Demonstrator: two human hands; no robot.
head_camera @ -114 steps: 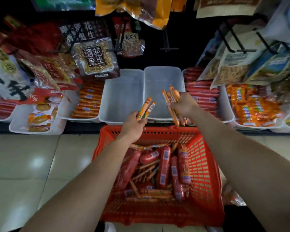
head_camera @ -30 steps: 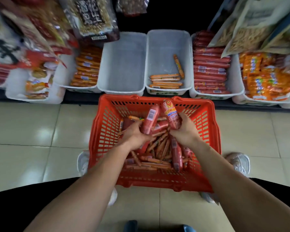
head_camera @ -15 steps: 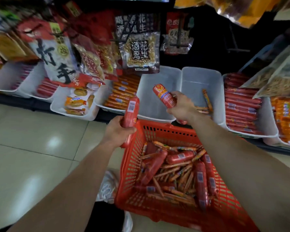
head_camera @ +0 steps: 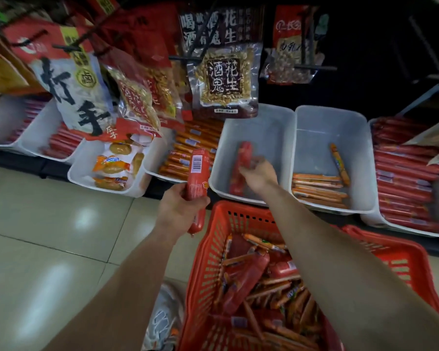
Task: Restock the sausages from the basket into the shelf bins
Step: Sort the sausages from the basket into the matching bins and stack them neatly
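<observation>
My left hand (head_camera: 179,210) grips a thick red sausage (head_camera: 197,178) upright, in front of the bins and left of the red basket (head_camera: 213,249). My right hand (head_camera: 259,173) reaches into the white middle bin (head_camera: 271,130) and holds a second red sausage (head_camera: 241,165) low inside it; this part is blurred. The basket on the floor holds several thick red and thin orange sausages (head_camera: 271,287). The white bin to the right (head_camera: 340,127) contains several thin orange sausages (head_camera: 317,187).
More bins line the shelf: orange sausages (head_camera: 193,148) to the left, red sausages (head_camera: 403,183) at the right, snack packs (head_camera: 112,165) further left. Hanging peanut bags (head_camera: 226,79) overhang the bins. A tiled floor (head_camera: 48,236) lies to the left. My shoe (head_camera: 162,320) shows beside the basket.
My right hand has gone from above the basket's rim down into the middle bin with its red sausage. My left hand still holds its sausage and has shifted slightly toward the bins.
</observation>
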